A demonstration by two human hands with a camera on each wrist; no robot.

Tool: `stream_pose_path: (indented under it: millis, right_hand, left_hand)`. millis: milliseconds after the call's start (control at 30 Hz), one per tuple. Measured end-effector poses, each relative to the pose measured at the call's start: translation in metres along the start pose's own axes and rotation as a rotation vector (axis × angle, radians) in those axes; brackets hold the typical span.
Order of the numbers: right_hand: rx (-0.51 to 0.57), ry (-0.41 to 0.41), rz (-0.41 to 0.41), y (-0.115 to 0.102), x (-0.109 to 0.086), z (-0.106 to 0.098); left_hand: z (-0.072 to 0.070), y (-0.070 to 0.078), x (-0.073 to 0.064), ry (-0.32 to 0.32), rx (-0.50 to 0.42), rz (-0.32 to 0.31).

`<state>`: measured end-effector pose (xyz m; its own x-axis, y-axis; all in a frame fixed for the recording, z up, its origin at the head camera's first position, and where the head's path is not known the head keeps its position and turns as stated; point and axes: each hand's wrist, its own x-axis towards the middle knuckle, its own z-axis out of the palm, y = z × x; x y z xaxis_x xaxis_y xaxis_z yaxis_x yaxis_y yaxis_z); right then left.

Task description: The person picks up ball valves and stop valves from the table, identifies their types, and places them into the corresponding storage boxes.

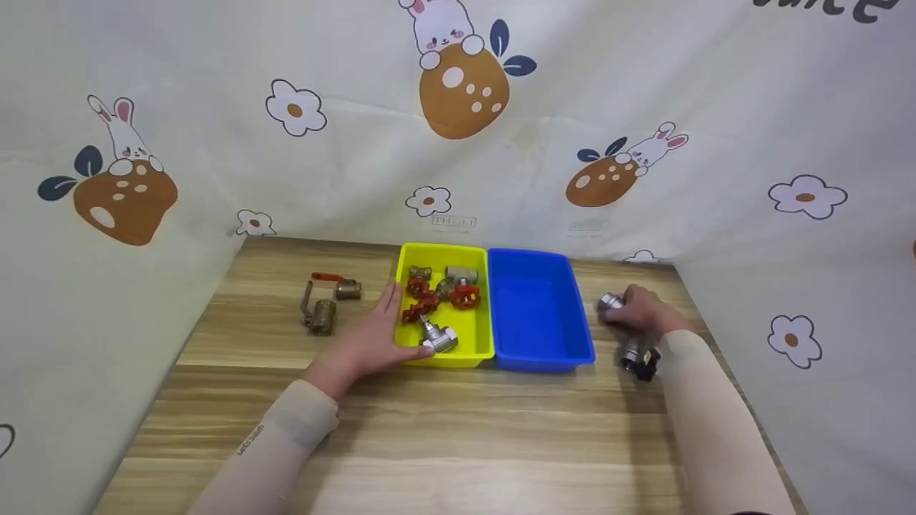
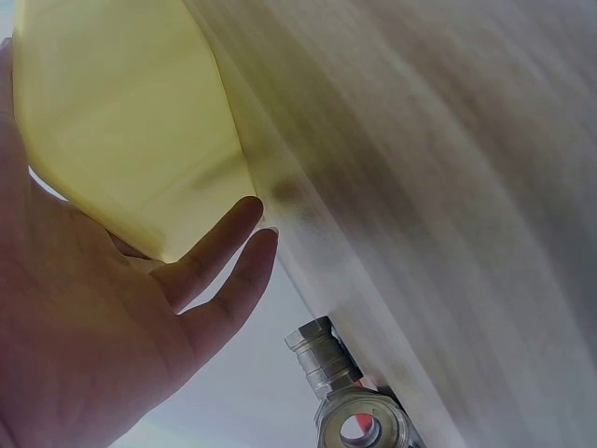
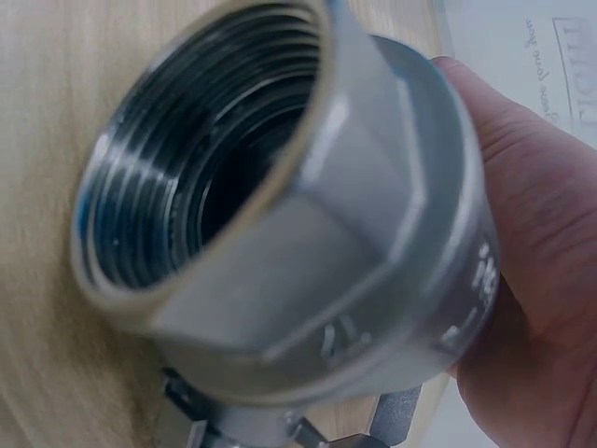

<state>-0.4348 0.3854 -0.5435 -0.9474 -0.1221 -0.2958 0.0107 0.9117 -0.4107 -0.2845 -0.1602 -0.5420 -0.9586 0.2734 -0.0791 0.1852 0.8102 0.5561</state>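
In the head view, my left hand (image 1: 368,340) rests against the near left corner of the yellow bin (image 1: 469,357). Its thumb lies over the front rim, beside a silver valve (image 1: 440,337). Straight fingers (image 2: 224,289) show along the bin's outer wall in the left wrist view. At the right, my right hand (image 1: 647,311) holds a silver threaded valve (image 1: 610,304) low over the table. Its wide threaded opening faces the right wrist camera, with the thumb (image 3: 494,112) against the body; other fingers are largely hidden. A black-handled valve (image 1: 637,360) lies nearer the front.
Red-handwheel valves (image 1: 465,295) and several brass fittings lie in the yellow bin. The blue bin (image 1: 537,307) beside it shows a bare floor. Two brass lever valves, one with a red handle (image 1: 347,289) and one with a grey lever (image 1: 323,317), lie left. A printed cloth stands behind.
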Motion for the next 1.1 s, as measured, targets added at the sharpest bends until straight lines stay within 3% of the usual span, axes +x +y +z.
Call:
stream_pose_path:
  millis: [400, 1100]
  right_hand:
    - [0.005, 0.071, -0.05, -0.0031, -0.0064, 0.0017]
    - [-0.005, 0.095, -0.071, -0.0069, -0.0021, -0.0006]
  left_hand:
    - [0.0001, 0.0008, 0.0008, 0.008, 0.022, -0.005]
    - [0.001, -0.0002, 0.0015, 0.003, 0.031, -0.022]
